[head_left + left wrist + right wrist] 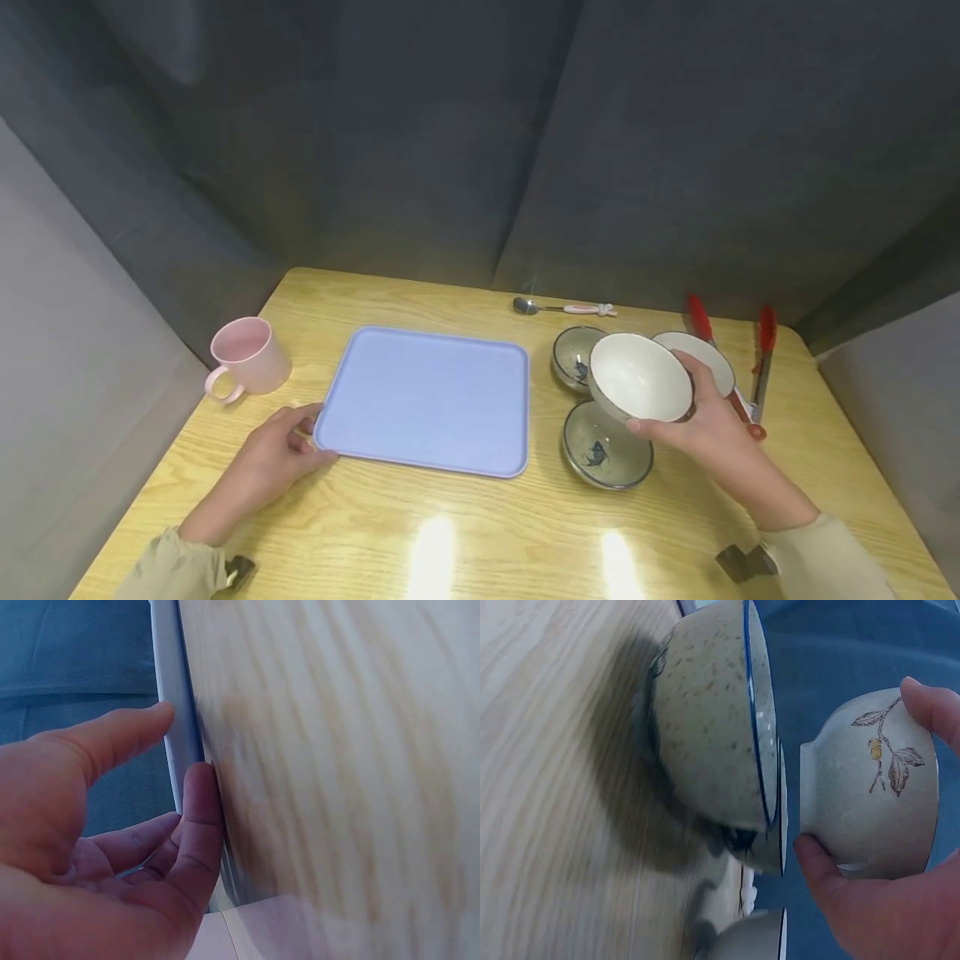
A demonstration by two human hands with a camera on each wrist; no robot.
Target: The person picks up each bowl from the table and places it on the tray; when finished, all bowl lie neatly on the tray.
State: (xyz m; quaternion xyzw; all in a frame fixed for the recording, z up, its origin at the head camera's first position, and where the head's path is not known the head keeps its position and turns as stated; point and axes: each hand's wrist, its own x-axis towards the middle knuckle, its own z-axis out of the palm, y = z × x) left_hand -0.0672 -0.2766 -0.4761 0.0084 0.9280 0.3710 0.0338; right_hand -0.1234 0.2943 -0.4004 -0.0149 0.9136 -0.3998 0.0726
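My right hand [716,421] grips a small white bowl [639,379], thumb on its near side and fingers on the right. The bowl is held off the table, tilted, with a brown leaf sprig [891,754] on its outside. Below and beside it stand two speckled bowls with dark blue rims, a larger one [617,462] in front and a smaller one [576,346] behind. My left hand [273,450] holds the near left corner of a light blue tray [427,400], thumb at the front edge and a finger at the left edge.
A pink mug [255,358] stands left of the tray. Along the back lies a spoon [566,308] with a pink and white handle. Behind my right hand are a white bowl or dish [693,350] and red-tipped tongs [765,342]. Dark cloth [450,150] hangs behind the table.
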